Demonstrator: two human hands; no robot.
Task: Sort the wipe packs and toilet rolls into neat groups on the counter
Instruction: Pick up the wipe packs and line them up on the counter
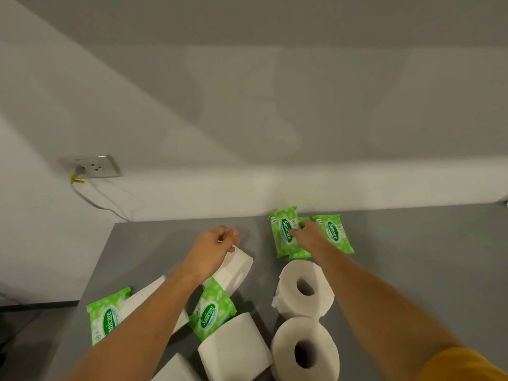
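Three green wipe packs lie side by side at the back of the grey counter: a left pack, a right pack and a middle pack mostly hidden under my right hand, whose fingers grip its far end. My left hand hovers with curled fingers over the end of a toilet roll lying on its side; I see nothing in it. Two more wipe packs lie near me among the rolls. Two rolls stand on end at the right.
More toilet rolls lie at the front, and one roll sits partly under my left forearm. A wall socket with a trailing cable is on the white wall at the left. The counter's left edge drops to the floor.
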